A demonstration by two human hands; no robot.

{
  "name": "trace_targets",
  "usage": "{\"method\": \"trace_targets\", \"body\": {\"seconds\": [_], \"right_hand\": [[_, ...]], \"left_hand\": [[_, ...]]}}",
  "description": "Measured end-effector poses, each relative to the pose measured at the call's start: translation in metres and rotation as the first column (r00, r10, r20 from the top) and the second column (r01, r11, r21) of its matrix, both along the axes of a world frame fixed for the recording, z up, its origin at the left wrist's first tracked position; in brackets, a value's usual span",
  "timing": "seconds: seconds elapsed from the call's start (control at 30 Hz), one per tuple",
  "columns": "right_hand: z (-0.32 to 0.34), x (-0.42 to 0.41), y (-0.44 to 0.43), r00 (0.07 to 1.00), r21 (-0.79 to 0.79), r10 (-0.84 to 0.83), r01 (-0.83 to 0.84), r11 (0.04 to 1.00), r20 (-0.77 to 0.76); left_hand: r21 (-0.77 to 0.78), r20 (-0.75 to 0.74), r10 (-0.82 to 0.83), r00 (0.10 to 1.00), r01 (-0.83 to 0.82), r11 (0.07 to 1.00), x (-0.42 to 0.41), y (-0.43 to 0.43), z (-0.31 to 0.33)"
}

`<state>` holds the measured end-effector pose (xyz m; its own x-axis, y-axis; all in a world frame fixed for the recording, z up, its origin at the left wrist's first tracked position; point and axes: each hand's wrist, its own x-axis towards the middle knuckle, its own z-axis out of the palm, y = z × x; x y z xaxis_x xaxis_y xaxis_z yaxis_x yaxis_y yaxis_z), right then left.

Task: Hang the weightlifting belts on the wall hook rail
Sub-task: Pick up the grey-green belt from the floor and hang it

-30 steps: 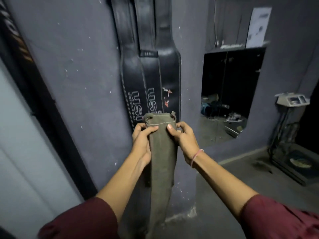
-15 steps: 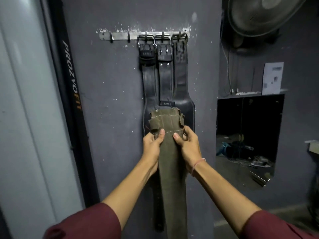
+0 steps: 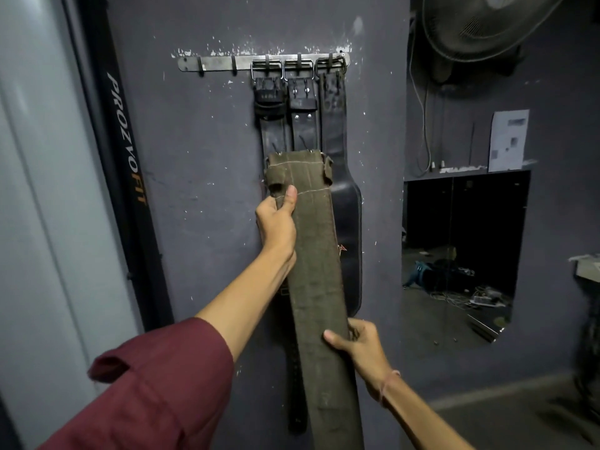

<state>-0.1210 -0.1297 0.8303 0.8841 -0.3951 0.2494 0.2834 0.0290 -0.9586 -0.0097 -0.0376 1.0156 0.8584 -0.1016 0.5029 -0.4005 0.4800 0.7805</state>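
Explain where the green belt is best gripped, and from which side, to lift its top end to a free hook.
Grip the green belt below its folded top end, from its left edge, as the left hand does, thumb on the front. The band is wide, flat and limp, so a hold near the top steers that end. The free hooks sit up and left.

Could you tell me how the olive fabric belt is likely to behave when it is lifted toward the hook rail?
The olive belt seems fairly stiff: its top end stands upright above the left hand without drooping. Its rough woven surface probably resists slipping. With the right hand supporting it lower down, it may be somewhat heavy.
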Motion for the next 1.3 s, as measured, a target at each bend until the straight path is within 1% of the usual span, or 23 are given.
{"method": "trace_targets", "body": {"seconds": [0.03, 0.07, 0.2, 0.27, 0.33, 0.4, 0.47, 0.53, 0.6, 0.63, 0.73, 0.77, 0.8, 0.83, 0.9, 0.93, 0.97, 1.0, 1.07, 1.13, 1.2, 1.23, 1.3], "right_hand": [[0.004, 0.001, -0.001, 1.0, -0.005, 0.0, 0.0, 1.0, -0.01], [0.017, 0.007, -0.002, 1.0, -0.016, -0.001, 0.001, 1.0, 0.017], [0.108, 0.026, -0.002, 0.969, -0.008, 0.016, -0.015, 1.0, 0.246], [0.117, 0.028, -0.003, 0.96, -0.025, 0.044, -0.038, 0.999, 0.277], [0.073, 0.026, -0.007, 0.979, -0.075, 0.089, -0.076, 0.994, 0.185], [-0.008, 0.02, -0.009, 0.987, -0.104, 0.159, -0.162, 0.981, -0.035], [-0.079, 0.01, -0.01, 0.943, -0.069, 0.21, -0.234, 0.97, -0.257], [-0.105, 0.009, -0.011, 0.911, -0.078, 0.196, -0.239, 0.968, -0.362], [-0.078, 0.018, -0.012, 0.937, -0.137, 0.139, -0.191, 0.972, -0.322], [-0.051, 0.024, -0.011, 0.96, -0.162, 0.136, -0.179, 0.97, -0.246], [0.029, 0.038, -0.006, 0.99, -0.093, 0.143, -0.141, 0.986, 0.01], [0.043, 0.039, -0.004, 0.989, -0.07, 0.137, -0.133, 0.989, 0.058], [0.039, 0.041, -0.006, 0.989, -0.066, 0.132, -0.128, 0.99, 0.068], [0.028, 0.039, -0.007, 0.99, -0.078, 0.137, -0.134, 0.988, 0.042], [-0.022, 0.032, -0.01, 0.976, -0.127, 0.159, -0.178, 0.976, -0.146], [-0.048, 0.027, -0.012, 0.95, -0.123, 0.186, -0.222, 0.967, -0.253], [-0.066, 0.022, -0.012, 0.924, -0.103, 0.204, -0.249, 0.963, -0.323], [-0.074, 0.017, -0.009, 0.916, -0.097, 0.211, -0.257, 0.961, -0.342], [-0.049, 0.017, -0.005, 0.955, -0.113, 0.162, -0.195, 0.974, -0.25], [0.007, 0.021, -0.003, 0.996, -0.101, 0.089, -0.091, 0.991, -0.024], [0.067, 0.024, 0.0, 0.984, -0.074, -0.004, 0.017, 0.997, 0.177], [0.091, 0.025, 0.002, 0.97, -0.068, -0.049, 0.067, 0.995, 0.239], [0.121, 0.029, 0.005, 0.935, -0.041, -0.121, 0.143, 0.989, 0.334]], "left_hand": [[0.004, 0.006, -0.007, 1.0, 0.007, 1.0, 0.004, 0.0, 0.0], [0.015, 0.012, -0.015, 1.0, 0.015, 1.0, 0.005, 0.0, 0.001], [0.078, 0.069, 0.006, 0.998, -0.011, 0.997, 0.015, -0.001, 0.004], [0.08, 0.098, 0.006, 0.995, -0.014, 0.997, 0.023, -0.002, 0.006], [0.088, 0.115, 0.021, 0.993, -0.031, 0.996, 0.019, 0.003, 0.017], [0.082, 0.127, 0.034, 0.991, -0.044, 0.996, 0.016, 0.008, 0.027], [0.089, 0.117, 0.045, 0.992, -0.055, 0.994, 0.018, 0.011, 0.032], [0.094, 0.107, 0.042, 0.993, -0.052, 0.994, 0.022, 0.012, 0.034], [0.084, 0.105, 0.03, 0.994, -0.039, 0.996, 0.024, 0.012, 0.035], [0.089, 0.107, 0.029, 0.994, -0.039, 0.995, 0.023, 0.012, 0.035], [0.089, 0.105, 0.019, 0.994, -0.029, 0.996, 0.028, 0.014, 0.035], [0.086, 0.1, 0.013, 0.995, -0.022, 0.996, 0.032, 0.014, 0.034], [0.091, 0.091, 0.005, 0.996, -0.013, 0.996, 0.036, 0.015, 0.034], [0.099, 0.077, -0.002, 0.997, -0.006, 0.995, 0.041, 0.014, 0.033], [0.113, 0.06, -0.005, 0.998, -0.001, 0.994, 0.045, 0.013, 0.03], [0.122, 0.052, -0.011, 0.999, 0.004, 0.992, 0.046, 0.013, 0.029], [0.135, 0.046, -0.023, 0.999, 0.017, 0.991, 0.048, 0.011, 0.028], [0.147, 0.039, -0.042, 0.998, 0.036, 0.988, 0.046, 0.01, 0.028], [0.161, 0.02, -0.07, 0.997, 0.066, 0.985, 0.039, 0.008, 0.034], [0.186, -0.01, -0.107, 0.994, 0.107, 0.977, 0.03, 0.004, 0.044], [0.211, -0.023, -0.188, 0.982, 0.188, 0.959, 0.014, 0.002, 0.053], [0.234, -0.004, -0.218, 0.976, 0.212, 0.949, 0.006, 0.002, 0.055], [0.27, 0.069, -0.215, 0.974, 0.189, 0.944, -0.006, 0.002, 0.046]]}}
